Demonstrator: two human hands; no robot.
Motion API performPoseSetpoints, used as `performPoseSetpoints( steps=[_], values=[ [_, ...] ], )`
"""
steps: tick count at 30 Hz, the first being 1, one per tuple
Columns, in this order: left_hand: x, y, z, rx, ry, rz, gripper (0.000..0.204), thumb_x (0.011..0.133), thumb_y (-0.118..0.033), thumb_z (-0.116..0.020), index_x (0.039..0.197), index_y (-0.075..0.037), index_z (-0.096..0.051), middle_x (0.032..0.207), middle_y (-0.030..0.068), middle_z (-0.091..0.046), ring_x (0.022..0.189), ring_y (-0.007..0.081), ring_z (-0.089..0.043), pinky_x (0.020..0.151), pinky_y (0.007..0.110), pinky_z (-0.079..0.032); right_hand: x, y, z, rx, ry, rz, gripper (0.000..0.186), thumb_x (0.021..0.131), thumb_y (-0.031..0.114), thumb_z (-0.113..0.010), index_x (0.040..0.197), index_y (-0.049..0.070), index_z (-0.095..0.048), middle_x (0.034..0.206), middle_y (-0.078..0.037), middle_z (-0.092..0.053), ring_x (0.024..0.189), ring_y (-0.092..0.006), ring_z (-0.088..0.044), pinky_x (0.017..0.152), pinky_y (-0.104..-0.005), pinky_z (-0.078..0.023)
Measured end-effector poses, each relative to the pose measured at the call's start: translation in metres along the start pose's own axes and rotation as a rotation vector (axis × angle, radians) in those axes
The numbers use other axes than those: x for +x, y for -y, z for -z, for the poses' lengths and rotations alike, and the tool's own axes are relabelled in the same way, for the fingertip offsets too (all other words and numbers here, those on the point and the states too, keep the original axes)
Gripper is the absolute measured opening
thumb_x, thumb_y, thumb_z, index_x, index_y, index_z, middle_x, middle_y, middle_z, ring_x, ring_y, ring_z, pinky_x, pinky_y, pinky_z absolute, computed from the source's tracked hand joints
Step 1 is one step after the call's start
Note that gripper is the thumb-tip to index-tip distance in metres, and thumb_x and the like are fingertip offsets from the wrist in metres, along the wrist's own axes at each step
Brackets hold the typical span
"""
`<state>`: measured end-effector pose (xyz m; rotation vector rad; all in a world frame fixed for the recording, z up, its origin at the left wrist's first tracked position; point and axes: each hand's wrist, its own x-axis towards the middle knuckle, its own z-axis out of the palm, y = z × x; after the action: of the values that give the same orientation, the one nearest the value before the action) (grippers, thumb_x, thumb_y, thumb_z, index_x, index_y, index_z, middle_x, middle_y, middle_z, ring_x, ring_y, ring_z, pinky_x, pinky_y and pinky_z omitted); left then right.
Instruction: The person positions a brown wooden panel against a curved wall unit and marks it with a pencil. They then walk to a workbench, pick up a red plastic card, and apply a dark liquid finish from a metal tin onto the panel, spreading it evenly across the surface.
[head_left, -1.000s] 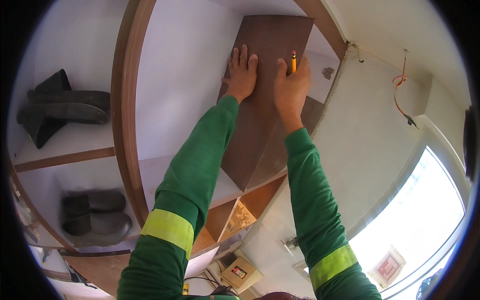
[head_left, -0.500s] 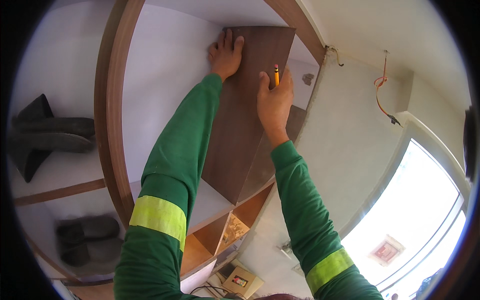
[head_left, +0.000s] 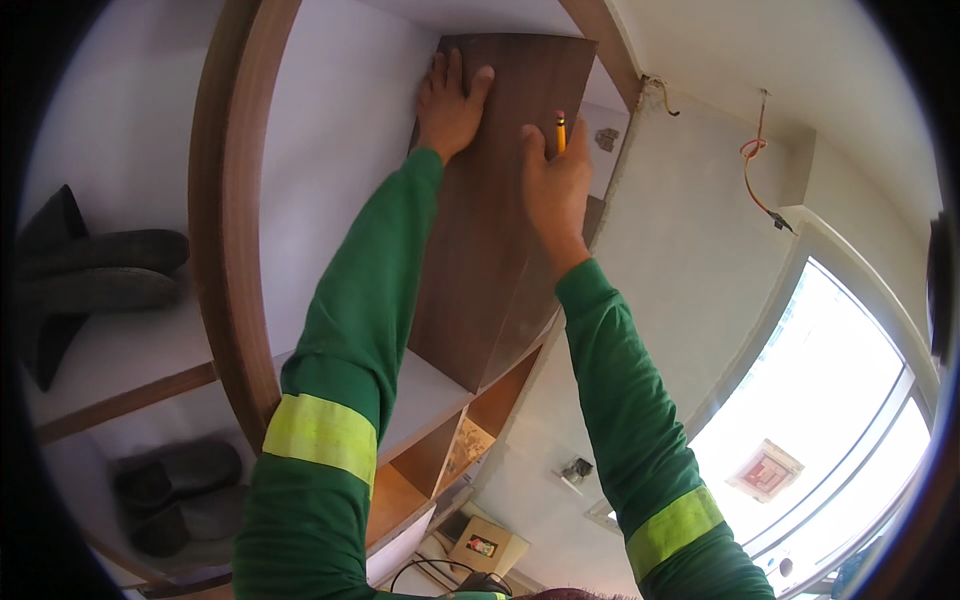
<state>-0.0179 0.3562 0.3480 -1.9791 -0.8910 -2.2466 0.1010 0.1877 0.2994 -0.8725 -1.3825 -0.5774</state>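
Observation:
A tall dark brown wood panel stands inside a white-lined cabinet compartment. My left hand lies against the panel's upper part near its left edge, fingers spread and holding nothing. At the right edge is my right hand, thumb on the panel's face and the other fingers partly hidden along the edge. A yellow pencil with a pink eraser sticks up between thumb and forefinger of that hand. The pencil's lower part is hidden by the palm.
Brown-edged shelves on the left hold dark boots and more dark footwear. Small open cubbies sit below the compartment. Loose wires hang from the ceiling at right, above a bright window. A cardboard box lies low down.
The view has shifted slightly, so the panel and hanging wires appear a little higher. Both hands keep nearly the same places on the panel, and the pencil is still in my right hand.

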Motion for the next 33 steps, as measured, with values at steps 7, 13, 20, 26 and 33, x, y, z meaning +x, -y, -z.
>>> performPoseSetpoints(
  steps=[7,13,20,26,33],
  values=[
    [-0.101,0.01,0.0,-0.014,-0.02,0.052,0.091,0.103,-0.077,-0.036,0.169,-0.015,-0.028,0.177,0.0167,-0.019,0.163,0.0415,-0.013,0.13,0.059,-0.01,0.003,-0.008,0.007,-0.252,0.035,-0.01,0.073,0.101,0.039,-0.069,0.152,-0.006,-0.041,0.132,-0.036,-0.056,0.125,-0.0509,-0.058,0.104,-0.0549,-0.049],
    [-0.117,0.014,0.011,0.003,-0.035,0.078,0.088,0.104,-0.074,-0.041,0.169,-0.016,-0.029,0.176,0.0173,-0.022,0.163,0.04,-0.014,0.13,0.058,-0.01,0.016,-0.005,0.043,-0.112,-0.083,-0.107,0.059,0.107,0.043,-0.059,0.139,-0.006,-0.048,0.122,-0.027,-0.062,0.112,-0.0392,-0.063,0.101,-0.049,-0.049],
    [-0.118,0.016,0.003,0.004,-0.057,0.079,0.09,0.103,-0.076,-0.041,0.169,-0.017,-0.03,0.176,0.0158,-0.022,0.163,0.0379,-0.014,0.13,0.057,-0.01,0.019,0.054,0.081,-0.038,0.144,0.119,0.048,0.114,0.042,-0.047,0.093,0.001,-0.061,0.088,-0.01,-0.06,0.081,-0.0185,-0.055,0.079,-0.0343,-0.048],
    [-0.118,0.011,0.005,-0.039,-0.04,0.091,0.09,0.102,-0.077,-0.041,0.169,-0.018,-0.031,0.176,0.0154,-0.022,0.163,0.0375,-0.015,0.131,0.057,-0.01,0.017,0.037,0.096,0.042,0.242,-0.072,0.043,0.112,0.041,-0.055,0.1,0.001,-0.069,0.082,-0.001,-0.059,0.071,-0.0075,-0.053,0.065,-0.0254,-0.044],
    [-0.119,0.013,0.0,-0.021,-0.067,0.065,0.087,0.103,-0.075,-0.039,0.168,-0.018,-0.033,0.176,0.0154,-0.023,0.163,0.0356,-0.015,0.131,0.057,-0.01,-0.016,-0.002,0.09,0.315,-0.042,-0.257,0.038,0.112,0.036,-0.056,0.121,0.002,-0.07,0.096,-0.002,-0.064,0.08,-0.0086,-0.062,0.068,-0.0252,-0.05]
  ],
)
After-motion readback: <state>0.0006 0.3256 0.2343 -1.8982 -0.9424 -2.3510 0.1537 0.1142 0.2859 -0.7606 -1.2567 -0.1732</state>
